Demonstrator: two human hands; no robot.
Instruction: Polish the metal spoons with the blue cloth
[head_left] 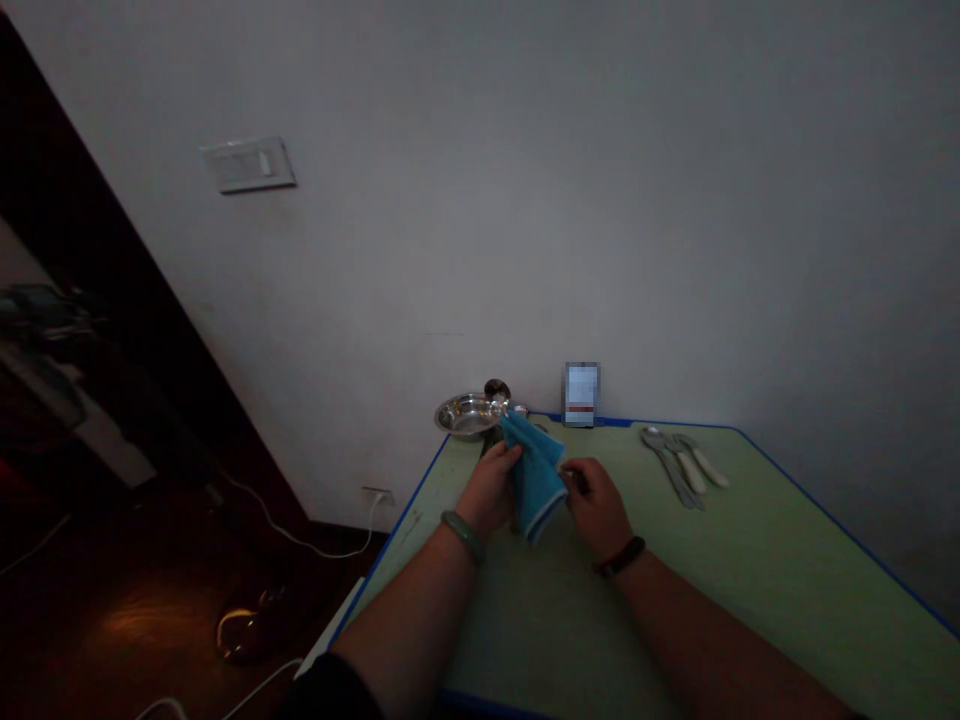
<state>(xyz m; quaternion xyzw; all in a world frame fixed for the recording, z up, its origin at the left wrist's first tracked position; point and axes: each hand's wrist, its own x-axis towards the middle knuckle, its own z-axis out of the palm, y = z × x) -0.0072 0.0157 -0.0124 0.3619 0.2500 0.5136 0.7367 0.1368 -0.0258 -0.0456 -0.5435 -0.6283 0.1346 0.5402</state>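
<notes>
A blue cloth [536, 470] with a pale edge hangs between my hands above the table. My left hand [491, 490] is closed round its left side, thumb on top. My right hand [596, 505] is closed too, its curled fingers at the cloth's right edge. Just beyond the cloth are a shiny metal bowl [466, 415] and a round metal piece [496, 390], like the head of a ladle or spoon. A dark handle-like strip shows beside my left hand; whether I hold it, I cannot tell.
Several pieces of cutlery [679, 465], some with white handles, lie on the right of the blue-edged green table [750, 570]. A phone [582, 395] leans on the wall at the back. A white cable [330, 553] runs to a wall socket at left.
</notes>
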